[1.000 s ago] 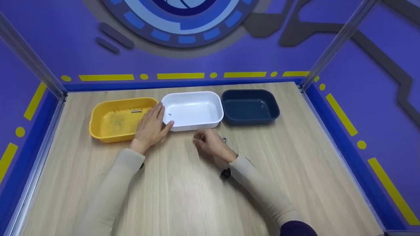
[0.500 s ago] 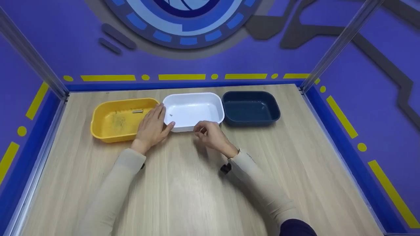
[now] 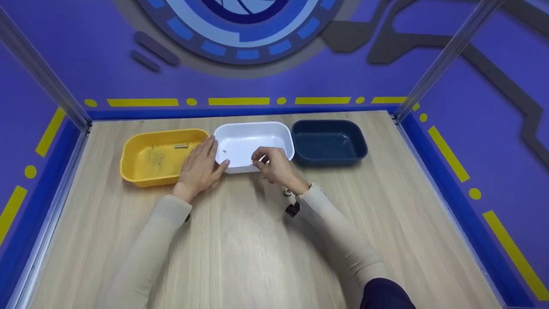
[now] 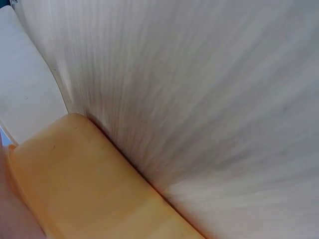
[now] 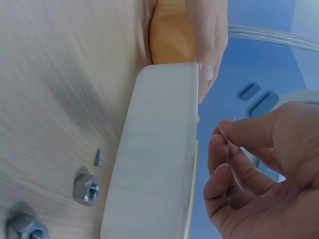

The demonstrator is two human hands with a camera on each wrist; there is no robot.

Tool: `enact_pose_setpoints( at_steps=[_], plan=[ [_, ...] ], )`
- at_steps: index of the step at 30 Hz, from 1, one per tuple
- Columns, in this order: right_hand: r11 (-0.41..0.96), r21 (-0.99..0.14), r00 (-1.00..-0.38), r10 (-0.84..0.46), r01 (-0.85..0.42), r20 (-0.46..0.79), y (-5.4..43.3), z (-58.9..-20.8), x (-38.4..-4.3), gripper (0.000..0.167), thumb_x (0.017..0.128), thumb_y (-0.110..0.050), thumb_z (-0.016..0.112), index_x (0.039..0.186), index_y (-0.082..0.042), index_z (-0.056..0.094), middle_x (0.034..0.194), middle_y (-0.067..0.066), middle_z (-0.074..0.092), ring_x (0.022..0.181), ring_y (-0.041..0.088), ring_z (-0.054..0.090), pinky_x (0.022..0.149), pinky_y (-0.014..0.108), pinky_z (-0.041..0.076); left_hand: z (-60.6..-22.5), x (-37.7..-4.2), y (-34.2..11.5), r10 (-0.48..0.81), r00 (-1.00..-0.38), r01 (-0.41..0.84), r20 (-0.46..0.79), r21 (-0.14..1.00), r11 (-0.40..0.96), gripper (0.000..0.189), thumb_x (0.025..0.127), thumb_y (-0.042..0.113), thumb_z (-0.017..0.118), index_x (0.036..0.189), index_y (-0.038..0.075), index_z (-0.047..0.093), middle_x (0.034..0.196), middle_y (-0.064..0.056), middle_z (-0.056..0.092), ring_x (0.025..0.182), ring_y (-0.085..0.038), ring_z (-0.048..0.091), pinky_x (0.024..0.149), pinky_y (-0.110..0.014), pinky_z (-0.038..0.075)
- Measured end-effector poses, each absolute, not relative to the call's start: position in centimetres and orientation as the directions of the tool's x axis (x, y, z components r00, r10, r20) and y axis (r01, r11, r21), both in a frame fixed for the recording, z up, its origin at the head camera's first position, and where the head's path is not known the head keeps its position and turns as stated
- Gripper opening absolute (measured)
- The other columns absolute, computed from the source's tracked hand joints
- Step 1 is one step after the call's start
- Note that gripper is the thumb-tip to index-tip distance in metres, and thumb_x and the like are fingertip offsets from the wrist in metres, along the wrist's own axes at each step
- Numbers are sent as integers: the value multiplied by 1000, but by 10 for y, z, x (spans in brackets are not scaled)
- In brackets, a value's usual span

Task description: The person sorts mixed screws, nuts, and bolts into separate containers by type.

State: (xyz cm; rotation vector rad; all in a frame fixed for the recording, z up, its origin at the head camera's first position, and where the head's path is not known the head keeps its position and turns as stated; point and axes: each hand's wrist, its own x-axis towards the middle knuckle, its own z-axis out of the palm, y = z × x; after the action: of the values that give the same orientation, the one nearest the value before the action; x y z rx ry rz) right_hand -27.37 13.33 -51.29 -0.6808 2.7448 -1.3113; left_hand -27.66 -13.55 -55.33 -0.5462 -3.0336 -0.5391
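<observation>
This is a walled work booth, set up like a small staged station; whether it stands in a lab or a workshop cannot be told. A pale wood-grain tabletop (image 3: 240, 257) fills the lower frame. Purple printed panels (image 3: 472, 128) close it in at the left, right and top, with a circular blue graphic (image 3: 240, 34) at upper centre and yellow dashes (image 3: 239, 101) along the base. Straight corner posts (image 3: 446, 60) join them at upper left and upper right.

Pale wood-grain tabletop (image 3: 240, 257), purple-blue walls (image 3: 386, 79), low yellow dashes (image 3: 239, 101) and dots (image 3: 281, 101), round blue emblem (image 3: 248, 54), silvery corner posts (image 3: 443, 60)
</observation>
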Motion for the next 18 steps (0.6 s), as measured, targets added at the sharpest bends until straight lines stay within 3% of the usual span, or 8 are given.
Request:
enact_pose_setpoints(
  at_steps=[3, 7, 18],
  plan=[
    [559, -740, -907, -388, -374, 166, 131, -511, -279, 4, 97, -3, 72, 98, -5, 75, 91, 7, 78, 73, 17, 72, 52, 23, 57, -553, -276, -136, 333, -940, 337, 72, 337, 879, 88, 110, 63, 37, 169, -1, 19, 179, -18, 15, 166, -35, 17, 137, -50, 12],
    [569, -717, -901, -386, -403, 200, 128, -510, -287, 7, 96, -1, 73, 94, -8, 75, 91, 9, 79, 79, 22, 76, 72, 24, 59, -554, -277, -135, 334, -939, 341, 79, 335, 878, 89, 110, 63, 38, 169, -1, 19, 179, -17, 15, 166, -35, 18, 137, -51, 13],
    [583, -716, -911, -366, -384, 190, 122, -510, -308, 9, 96, -2, 73, 93, -10, 76, 91, 11, 78, 80, 27, 76, 74, 32, 62, -554, -276, -135, 327, -942, 331, 71, 337, 881, 89, 110, 63, 39, 169, -1, 19, 179, -18, 15, 166, -36, 18, 137, -52, 12]
  ],
)
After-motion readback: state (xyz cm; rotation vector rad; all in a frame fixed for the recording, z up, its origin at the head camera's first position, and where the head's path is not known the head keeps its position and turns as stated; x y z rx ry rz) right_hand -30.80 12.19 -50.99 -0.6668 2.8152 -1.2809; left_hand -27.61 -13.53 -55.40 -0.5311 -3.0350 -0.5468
